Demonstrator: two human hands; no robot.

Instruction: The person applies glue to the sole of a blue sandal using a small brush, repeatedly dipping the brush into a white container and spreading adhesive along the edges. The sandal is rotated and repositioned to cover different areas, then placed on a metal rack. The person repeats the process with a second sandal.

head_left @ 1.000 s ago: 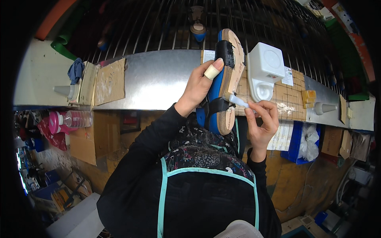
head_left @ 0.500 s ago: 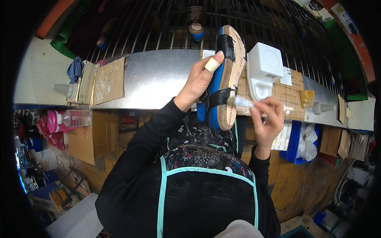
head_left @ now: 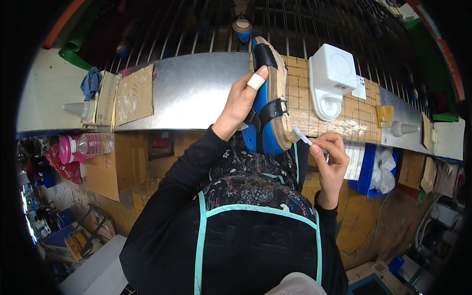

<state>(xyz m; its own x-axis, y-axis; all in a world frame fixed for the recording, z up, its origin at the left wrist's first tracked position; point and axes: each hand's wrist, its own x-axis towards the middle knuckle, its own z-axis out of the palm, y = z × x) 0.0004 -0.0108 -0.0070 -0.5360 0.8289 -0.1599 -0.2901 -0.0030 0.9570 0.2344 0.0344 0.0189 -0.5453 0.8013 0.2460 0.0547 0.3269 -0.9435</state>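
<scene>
Fingers of the left hand clasp a blue shoe-shaped form with black straps and tan sole, just left of the right hand's fingers, which pinch a slim white-handled brush that could stray onto the nearest strap if their hold slipped.

Bench is smooth, shiny metal from here, the blue shoe last looks plastic, straps kinda glossy, cardboard sheet matt and scuffed.
</scene>
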